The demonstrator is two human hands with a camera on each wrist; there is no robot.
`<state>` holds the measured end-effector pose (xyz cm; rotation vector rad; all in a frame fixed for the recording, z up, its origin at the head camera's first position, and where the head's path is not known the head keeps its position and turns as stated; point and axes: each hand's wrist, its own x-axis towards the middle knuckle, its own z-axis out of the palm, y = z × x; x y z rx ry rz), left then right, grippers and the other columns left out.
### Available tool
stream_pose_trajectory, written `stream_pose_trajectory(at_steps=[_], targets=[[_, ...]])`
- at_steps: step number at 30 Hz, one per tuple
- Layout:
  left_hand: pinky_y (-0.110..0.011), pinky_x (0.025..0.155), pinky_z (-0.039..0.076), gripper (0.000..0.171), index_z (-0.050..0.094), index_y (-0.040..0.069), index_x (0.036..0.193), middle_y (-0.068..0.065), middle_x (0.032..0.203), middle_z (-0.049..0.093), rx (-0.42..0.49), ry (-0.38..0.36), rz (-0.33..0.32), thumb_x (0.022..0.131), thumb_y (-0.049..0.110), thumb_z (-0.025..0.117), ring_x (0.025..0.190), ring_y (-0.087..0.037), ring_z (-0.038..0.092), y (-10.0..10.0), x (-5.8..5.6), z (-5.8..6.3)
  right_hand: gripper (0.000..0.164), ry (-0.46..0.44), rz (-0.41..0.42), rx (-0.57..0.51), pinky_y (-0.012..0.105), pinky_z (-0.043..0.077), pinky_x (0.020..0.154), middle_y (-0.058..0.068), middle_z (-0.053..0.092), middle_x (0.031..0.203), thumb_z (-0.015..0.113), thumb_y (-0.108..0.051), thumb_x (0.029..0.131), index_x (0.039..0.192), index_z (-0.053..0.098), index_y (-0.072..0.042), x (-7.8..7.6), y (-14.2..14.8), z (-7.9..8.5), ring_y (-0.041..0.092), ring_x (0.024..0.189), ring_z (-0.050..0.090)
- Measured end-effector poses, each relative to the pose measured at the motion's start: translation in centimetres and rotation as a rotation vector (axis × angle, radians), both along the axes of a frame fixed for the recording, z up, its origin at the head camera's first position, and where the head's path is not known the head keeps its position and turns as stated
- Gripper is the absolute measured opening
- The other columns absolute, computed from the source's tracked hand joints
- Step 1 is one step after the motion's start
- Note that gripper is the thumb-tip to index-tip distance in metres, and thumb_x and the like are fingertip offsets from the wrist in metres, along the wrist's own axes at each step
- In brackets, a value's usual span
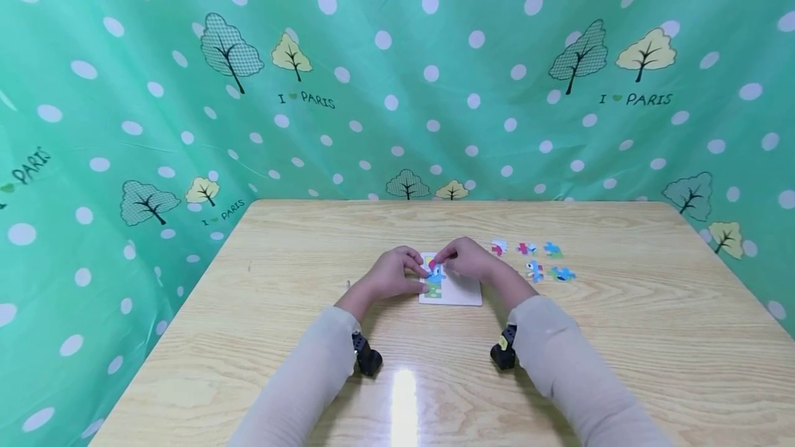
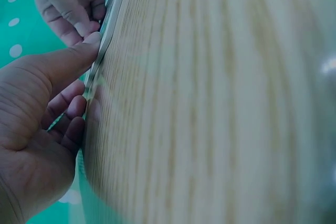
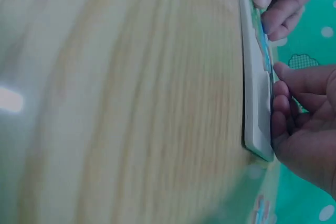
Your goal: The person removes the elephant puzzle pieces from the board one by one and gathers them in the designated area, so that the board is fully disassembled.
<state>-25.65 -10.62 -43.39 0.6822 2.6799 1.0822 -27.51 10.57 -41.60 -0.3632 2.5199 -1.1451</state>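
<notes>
A white puzzle tray [image 1: 462, 292] lies flat on the table, with joined blue, green and pink jigsaw pieces [image 1: 433, 283] along its left side. My left hand [image 1: 393, 273] rests at the tray's left edge, thumb near the front and index finger on the pieces, spread apart. From the far side my right hand [image 1: 472, 259] pinches a puzzle piece with red on it [image 1: 432, 264] at the top of the joined part. In the right wrist view, the right thumb [image 3: 286, 73] touches down by the tray's surface and the other fingers are curled; they hide most of that piece.
Several loose jigsaw pieces lie right of the tray, among them a red and white one [image 1: 499, 247] and a blue and green one [image 1: 562, 274]. The wooden table [image 1: 298, 364] ends at a green dotted curtain [image 1: 348, 102].
</notes>
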Motion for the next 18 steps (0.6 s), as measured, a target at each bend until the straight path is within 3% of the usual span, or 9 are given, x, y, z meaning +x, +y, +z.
stream_pose_trajectory(at_steps=[10, 18], targets=[[-0.037, 0.105, 0.037, 0.02, 0.078, 0.013, 0.093, 0.004, 0.11, 0.058, -0.002, -0.014, 0.006, 0.076, 0.021, 0.085, 0.11, -0.018, 0.052, -0.22, -0.09, -0.14, 0.03, 0.021, 0.01, 0.011, 0.033, 0.05, 0.084, 0.01, 0.067, 0.104, 0.058, 0.007, 0.089, 0.118, 0.067, 0.002, -0.12, 0.65, 0.26, 0.021, 0.095, 0.059], [-0.038, 0.106, 0.036, 0.02, 0.078, 0.013, 0.093, 0.003, 0.11, 0.058, -0.002, -0.023, 0.005, 0.077, 0.023, 0.085, 0.111, -0.019, 0.052, -0.13, -0.17, -0.14, 0.026, 0.027, 0.008, 0.011, 0.043, 0.046, 0.096, 0.013, 0.067, 0.117, 0.057, 0.004, 0.093, 0.114, 0.071, -0.001, -0.08, 0.64, -0.04, 0.027, 0.112, 0.057]])
